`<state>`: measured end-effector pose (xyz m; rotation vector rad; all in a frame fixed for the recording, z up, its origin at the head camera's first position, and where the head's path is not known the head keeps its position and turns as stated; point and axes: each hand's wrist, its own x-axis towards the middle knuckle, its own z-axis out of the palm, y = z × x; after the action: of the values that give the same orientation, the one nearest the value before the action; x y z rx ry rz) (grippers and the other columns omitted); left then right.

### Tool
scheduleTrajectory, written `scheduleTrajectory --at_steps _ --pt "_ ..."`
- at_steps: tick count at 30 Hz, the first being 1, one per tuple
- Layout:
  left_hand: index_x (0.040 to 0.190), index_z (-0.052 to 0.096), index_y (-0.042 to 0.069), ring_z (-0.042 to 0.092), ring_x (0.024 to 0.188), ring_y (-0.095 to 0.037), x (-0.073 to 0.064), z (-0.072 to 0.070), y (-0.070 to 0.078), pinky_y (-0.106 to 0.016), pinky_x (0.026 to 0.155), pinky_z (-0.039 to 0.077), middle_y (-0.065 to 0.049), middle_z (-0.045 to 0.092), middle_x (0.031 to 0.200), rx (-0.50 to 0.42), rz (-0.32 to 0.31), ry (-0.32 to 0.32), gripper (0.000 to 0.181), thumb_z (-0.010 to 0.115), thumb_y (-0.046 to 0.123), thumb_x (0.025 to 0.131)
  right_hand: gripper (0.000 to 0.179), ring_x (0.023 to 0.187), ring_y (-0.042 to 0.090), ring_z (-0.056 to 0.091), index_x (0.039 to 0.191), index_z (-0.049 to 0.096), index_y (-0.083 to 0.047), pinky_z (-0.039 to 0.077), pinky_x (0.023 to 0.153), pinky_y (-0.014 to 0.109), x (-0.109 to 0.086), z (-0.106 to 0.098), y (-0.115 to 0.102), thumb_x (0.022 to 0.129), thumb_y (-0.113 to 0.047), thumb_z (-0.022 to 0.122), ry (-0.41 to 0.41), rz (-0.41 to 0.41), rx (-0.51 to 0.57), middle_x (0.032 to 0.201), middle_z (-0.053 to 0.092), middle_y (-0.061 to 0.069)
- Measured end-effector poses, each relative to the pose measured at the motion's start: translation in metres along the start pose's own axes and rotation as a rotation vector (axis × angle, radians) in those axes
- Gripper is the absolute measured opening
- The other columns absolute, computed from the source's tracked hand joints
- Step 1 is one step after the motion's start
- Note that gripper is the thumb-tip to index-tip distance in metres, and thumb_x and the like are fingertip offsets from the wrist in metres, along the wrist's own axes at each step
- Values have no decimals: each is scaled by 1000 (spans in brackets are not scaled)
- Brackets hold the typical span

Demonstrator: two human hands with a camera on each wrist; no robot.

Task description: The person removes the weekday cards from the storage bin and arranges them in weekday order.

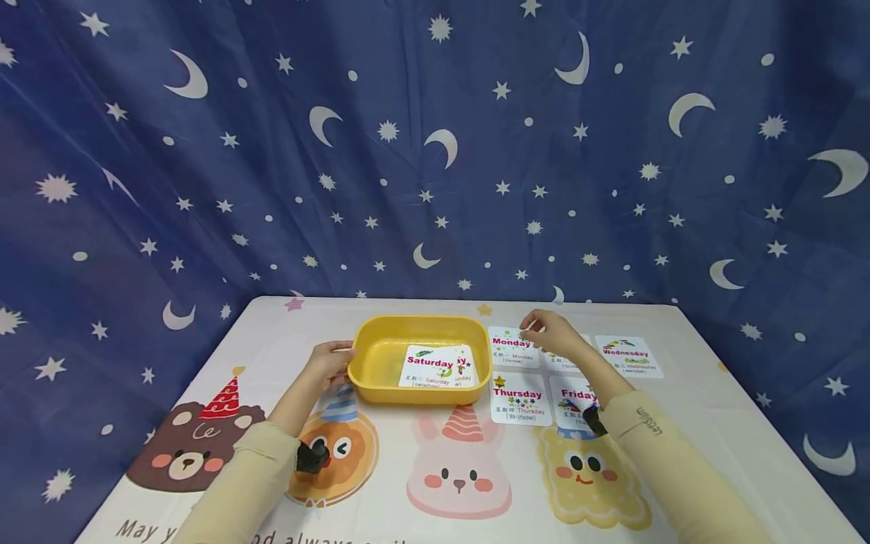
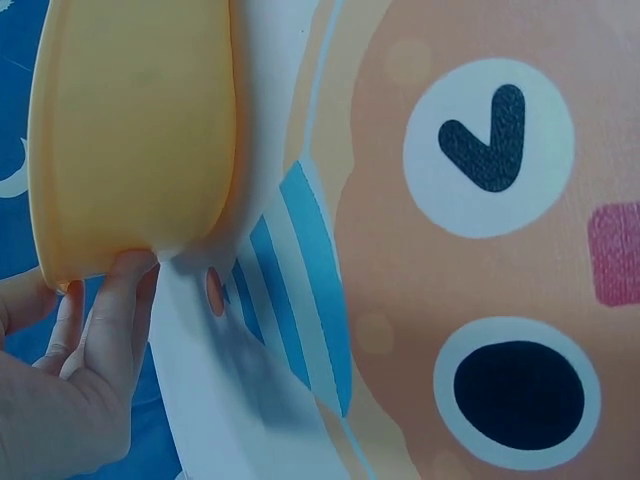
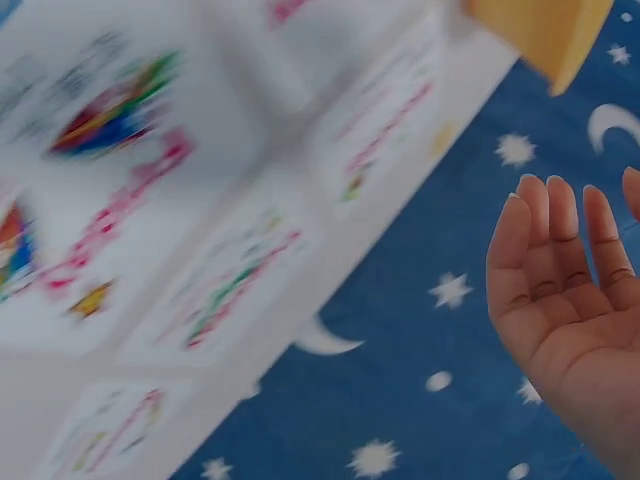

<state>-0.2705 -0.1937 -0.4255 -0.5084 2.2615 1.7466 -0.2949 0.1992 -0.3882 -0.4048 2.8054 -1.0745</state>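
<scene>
At the left end of the yellow tray (image 1: 381, 351), my left hand (image 1: 331, 363) holds the rim. The left wrist view shows the fingers (image 2: 122, 300) against the tray's outer wall and the thumb at the rim. In the tray a Saturday card (image 1: 428, 372) overlaps a second card (image 1: 465, 369) ending in "unday". My right hand (image 1: 552, 332) hovers over the laid-out cards with bent fingers and nothing in them. Nearest it are the Monday card (image 1: 511, 357) and a card (image 1: 563, 363) whose name the hand and wrist hide.
The Wednesday card (image 1: 628, 359) lies at the right end of the back row. In front are the Thursday card (image 1: 520, 404) and the Friday card (image 1: 571, 397), partly behind the right forearm. A starry blue curtain (image 1: 435, 189) hangs behind the printed white tablecloth (image 1: 381, 521).
</scene>
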Motion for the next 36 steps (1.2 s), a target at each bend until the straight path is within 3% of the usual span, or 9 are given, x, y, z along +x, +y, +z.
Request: scheduleTrajectory --at_steps 9,17,22,32,36 --pt "136 44 -1 65 71 -10 0 -2 -3 -21 58 56 -24 58 122 -14 17 -6 42 51 10 97 19 78 29 60 103 62 4 53 63 27 25 29 -51 90 -9 58 -60 -80 15 91 62 17" --pt "136 43 -2 66 82 -16 1 0 -3 -23 60 57 -27 53 128 -37 20 -8 40 49 9 97 20 74 19 54 105 62 5 50 64 25 40 53 -77 88 -6 62 -107 -97 -56 90 62 15" --pt "136 42 -2 66 86 -18 1 0 -1 -24 62 57 -26 53 128 -38 8 -3 40 48 9 98 23 81 22 57 104 62 5 51 72 29 47 68 -83 85 -7 67 -137 -154 -119 92 64 15" --pt "136 43 -2 66 87 -19 1 1 -2 -26 65 58 -27 52 128 -50 20 -3 40 48 8 98 36 88 23 56 108 61 0 50 82 34 57 93 -82 81 -19 74 -166 -72 -216 98 63 14" --pt "136 43 -3 66 87 -20 0 0 -3 -26 65 58 -28 52 128 -51 24 -2 40 48 8 98 37 93 23 56 110 60 -1 51 87 34 60 101 -81 82 -20 74 -191 -36 -208 104 63 15"
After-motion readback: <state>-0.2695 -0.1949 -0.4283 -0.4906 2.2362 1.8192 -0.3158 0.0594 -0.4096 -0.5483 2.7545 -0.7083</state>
